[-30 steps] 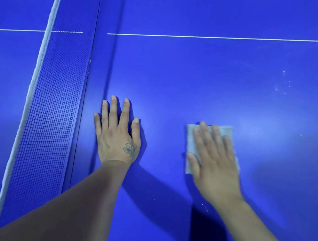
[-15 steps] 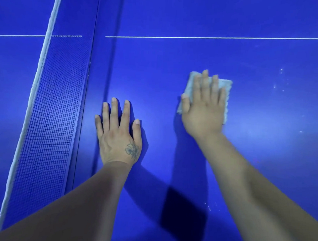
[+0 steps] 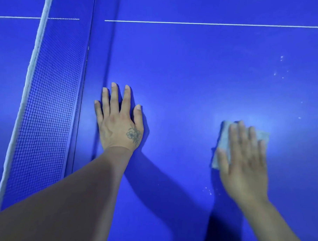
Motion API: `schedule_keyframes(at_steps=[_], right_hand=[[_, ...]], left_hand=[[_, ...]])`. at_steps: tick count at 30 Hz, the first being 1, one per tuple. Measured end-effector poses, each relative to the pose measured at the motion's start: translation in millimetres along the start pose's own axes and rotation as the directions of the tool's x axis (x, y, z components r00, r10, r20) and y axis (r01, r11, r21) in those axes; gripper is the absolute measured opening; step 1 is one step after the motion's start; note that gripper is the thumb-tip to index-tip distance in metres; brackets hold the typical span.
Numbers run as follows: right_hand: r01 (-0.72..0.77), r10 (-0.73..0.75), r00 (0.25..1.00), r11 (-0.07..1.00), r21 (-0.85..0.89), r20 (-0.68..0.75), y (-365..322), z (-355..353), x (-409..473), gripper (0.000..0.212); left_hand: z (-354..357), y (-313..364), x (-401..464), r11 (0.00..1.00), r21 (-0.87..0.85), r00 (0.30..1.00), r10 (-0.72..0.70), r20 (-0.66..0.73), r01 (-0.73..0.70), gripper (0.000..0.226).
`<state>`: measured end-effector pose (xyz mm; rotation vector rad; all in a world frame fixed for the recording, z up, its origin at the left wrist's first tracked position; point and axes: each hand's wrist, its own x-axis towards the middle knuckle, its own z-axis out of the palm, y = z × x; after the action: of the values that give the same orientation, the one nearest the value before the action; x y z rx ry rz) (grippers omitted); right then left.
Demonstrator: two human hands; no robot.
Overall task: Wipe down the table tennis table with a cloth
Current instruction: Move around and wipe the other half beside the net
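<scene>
Both hands lie flat-fingered on the table (image 3: 193, 76): right hand (image 3: 243, 164) pressing the cloth (image 3: 224, 141), left hand (image 3: 118, 122) bare.

Blue table (image 3: 193, 76), white-edged mesh net (image 3: 45, 115), pale grey cloth (image 3: 224, 141).

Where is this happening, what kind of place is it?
Probably a games room or sports hall, though only the table top shows. It is a blue table tennis table with a white line painted across it and a net with a white top band. The right hand presses a cloth on it.
</scene>
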<state>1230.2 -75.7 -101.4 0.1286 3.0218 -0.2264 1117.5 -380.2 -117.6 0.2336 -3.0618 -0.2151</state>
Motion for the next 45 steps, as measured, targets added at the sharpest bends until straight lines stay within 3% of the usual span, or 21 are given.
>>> schedule_keyframes(at_steps=[3, 6, 10, 14, 19, 23, 27, 32, 39, 45], right_hand=[[-0.214, 0.216, 0.975, 0.976, 0.036, -0.047, 6.5, -1.7, 55.5, 0.069], [-0.268, 0.271, 0.96, 0.962, 0.058, -0.065, -27.8, 5.4, 106.6, 0.073], [-0.124, 0.126, 0.991, 0.992, 0.035, -0.054, -105.0, 16.7, 108.1, 0.074], [0.064, -0.062, 0.997, 0.997, 0.05, -0.035, -165.3, 28.2, 27.0, 0.07], [0.177, -0.181, 0.983, 0.977, 0.116, 0.023, -144.6, 34.4, -102.3, 0.067], [0.07, -0.07, 0.998, 0.997, 0.014, -0.001, -73.7, 29.4, -131.3, 0.067], [-0.127, 0.128, 0.992, 0.992, 0.018, -0.023, -16.5, 18.0, -88.4, 0.07], [-0.299, 0.301, 0.954, 0.953, 0.05, -0.015, -46.0, 19.4, -14.9, 0.07], [0.004, -0.003, 0.998, 1.0, 0.012, -0.068, -134.8, 37.3, -67.0, 0.068], [0.094, -0.094, 0.996, 0.995, 0.027, -0.009, -96.1, 37.0, -182.4, 0.066]], left_hand=[[0.6, -0.6, 1.0, 1.0, -0.002, 1.0, -0.002, 0.008, 0.002, 0.064], [1.0, -0.4, 0.5, 1.0, -0.004, 1.0, -0.009, 0.007, 0.009, 0.065], [-1.8, 1.9, -0.2, 1.0, 0.015, 1.0, 0.002, 0.002, -0.002, 0.066], [-2.1, 1.4, -0.9, 1.0, 0.003, 1.0, 0.006, -0.007, -0.006, 0.066], [-6.0, 0.0, -3.4, 0.999, -0.03, 1.0, 0.024, 0.016, -0.023, 0.067], [-10.9, -3.8, -13.9, 0.993, -0.073, 0.995, 0.094, 0.02, -0.092, 0.065], [-19.8, -11.6, -65.2, 0.981, -0.109, 0.987, 0.156, -0.031, -0.158, 0.059], [-15.7, -23.4, -137.6, 0.98, -0.071, 0.982, 0.187, 0.0, -0.187, 0.057], [-11.7, -21.7, -129.7, 0.984, -0.051, 0.986, 0.168, -0.006, -0.168, 0.057], [-11.8, -20.8, -128.6, 0.987, -0.046, 0.988, 0.152, 0.009, -0.151, 0.057]])
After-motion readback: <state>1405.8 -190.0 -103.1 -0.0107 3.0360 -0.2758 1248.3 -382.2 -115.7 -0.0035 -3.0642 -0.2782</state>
